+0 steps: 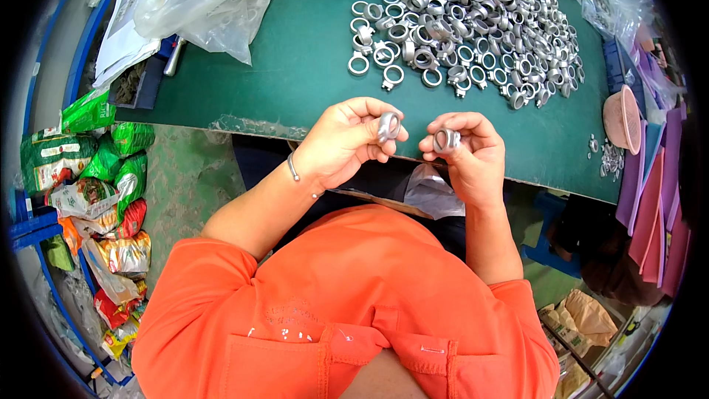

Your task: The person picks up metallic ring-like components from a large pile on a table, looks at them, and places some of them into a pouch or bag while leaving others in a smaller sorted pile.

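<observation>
Just over the table's near edge, my left hand [347,140] pinches a grey metal ring [388,126] between thumb and fingers. To its right, my right hand [473,151] grips a second ring of the same kind, a metal ring [446,141] with a small lug. The two rings are apart, with a short gap between the hands. Beyond them, a large heap of similar metal rings [473,15] covers the far middle and right of the green table [288,96]. Several rings lie singly along the heap's near edge.
Clear plastic bags [214,7] and papers [125,37] lie at the table's far left. A pink basket [622,120] stands at the right edge, near small metal parts [611,161]. Colourful packets [111,199] fill the left side below. A blue stool [550,240] is under the table's right.
</observation>
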Demonstrator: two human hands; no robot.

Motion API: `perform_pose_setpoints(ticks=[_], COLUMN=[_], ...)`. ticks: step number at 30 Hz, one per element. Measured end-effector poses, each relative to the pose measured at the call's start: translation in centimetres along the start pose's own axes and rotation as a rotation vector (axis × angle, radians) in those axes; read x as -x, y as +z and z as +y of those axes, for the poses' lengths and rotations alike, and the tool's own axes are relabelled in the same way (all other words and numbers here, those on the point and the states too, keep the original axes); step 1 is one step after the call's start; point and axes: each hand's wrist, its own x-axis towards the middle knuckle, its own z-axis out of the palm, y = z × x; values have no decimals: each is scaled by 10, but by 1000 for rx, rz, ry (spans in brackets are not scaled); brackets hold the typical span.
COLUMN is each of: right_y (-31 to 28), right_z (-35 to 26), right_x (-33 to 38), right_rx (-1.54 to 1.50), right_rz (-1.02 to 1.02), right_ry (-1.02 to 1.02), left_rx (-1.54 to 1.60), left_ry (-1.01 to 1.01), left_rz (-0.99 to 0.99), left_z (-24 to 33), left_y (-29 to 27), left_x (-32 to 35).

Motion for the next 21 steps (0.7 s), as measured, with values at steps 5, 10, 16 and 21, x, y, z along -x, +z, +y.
perform_pose_setpoints(ticks=[5,10,16,21], right_y=[9,14,6,-2], right_z=[0,-4,0,6], right_x=[9,10,-44,-27], right_rx=[453,988,1539,1451], right_rz=[-224,-307,85,-21], right_ry=[-245,-325,-490,-478], left_rx=[-459,-1245,-1667,-1617], left_ry=[95,356,803,751], left_rz=[-125,-208,210,46], left_z=[8,18,18,9], left_y=[5,8,4,-1], left_x=[15,17,-39,-27])
